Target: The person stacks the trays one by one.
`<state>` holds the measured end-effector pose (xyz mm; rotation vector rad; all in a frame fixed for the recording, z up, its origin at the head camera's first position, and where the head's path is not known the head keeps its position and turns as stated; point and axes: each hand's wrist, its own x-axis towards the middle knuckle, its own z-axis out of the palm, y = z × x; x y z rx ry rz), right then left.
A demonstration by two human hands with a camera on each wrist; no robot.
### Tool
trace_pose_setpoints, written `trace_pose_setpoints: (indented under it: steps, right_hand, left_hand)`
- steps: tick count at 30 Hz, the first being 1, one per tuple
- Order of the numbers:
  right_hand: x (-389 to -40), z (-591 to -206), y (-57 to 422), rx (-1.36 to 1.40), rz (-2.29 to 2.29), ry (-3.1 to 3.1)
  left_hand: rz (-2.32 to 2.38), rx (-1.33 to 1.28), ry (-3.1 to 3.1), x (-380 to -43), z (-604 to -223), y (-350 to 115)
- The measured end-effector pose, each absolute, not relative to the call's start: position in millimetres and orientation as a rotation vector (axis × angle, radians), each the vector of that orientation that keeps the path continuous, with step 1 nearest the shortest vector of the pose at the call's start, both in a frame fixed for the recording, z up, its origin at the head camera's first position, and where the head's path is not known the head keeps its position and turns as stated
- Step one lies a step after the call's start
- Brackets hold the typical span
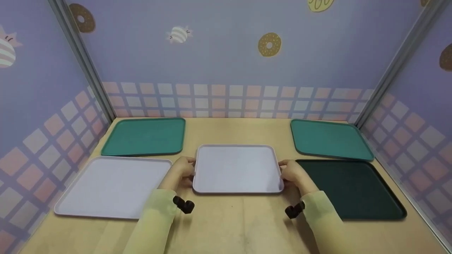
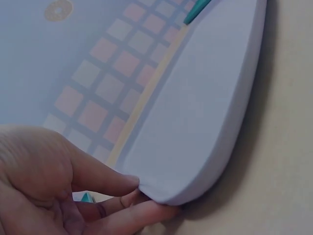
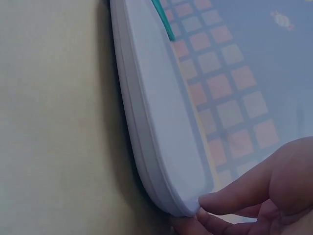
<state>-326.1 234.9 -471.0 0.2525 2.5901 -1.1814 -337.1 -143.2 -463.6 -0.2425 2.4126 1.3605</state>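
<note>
A white rectangular tray (image 1: 237,169) is at the middle of the wooden table. My left hand (image 1: 183,167) pinches its left edge; in the left wrist view the thumb (image 2: 112,178) lies on the rim with fingers beneath the tray (image 2: 190,107). At the opposite edge my right hand (image 1: 292,172) grips it likewise, its thumb (image 3: 234,196) on the rim in the right wrist view. Lines run along the side of the tray (image 3: 146,127) there, and I cannot tell whether another tray is stacked under it. The undersides of the fingers are mostly hidden.
A larger white tray (image 1: 116,187) lies at the left, behind my left forearm. Beside my right forearm is a dark green tray (image 1: 353,188). Teal trays lie at the back left (image 1: 146,137) and back right (image 1: 330,139). Patterned walls (image 1: 226,63) enclose the table (image 1: 233,222).
</note>
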Motion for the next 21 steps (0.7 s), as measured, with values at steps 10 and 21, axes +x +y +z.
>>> trace_pose_setpoints:
  steps: [10, 21]
  right_hand:
    - [-294, -468, 238, 0.17, -1.119, 2.638]
    - [-284, -472, 241, 0.127, -1.05, 2.697]
  left_hand:
    - [1.311, -0.15, 2.535, -306, -465, -143]
    - [1.326, -0.12, 2.519, -296, -468, -139]
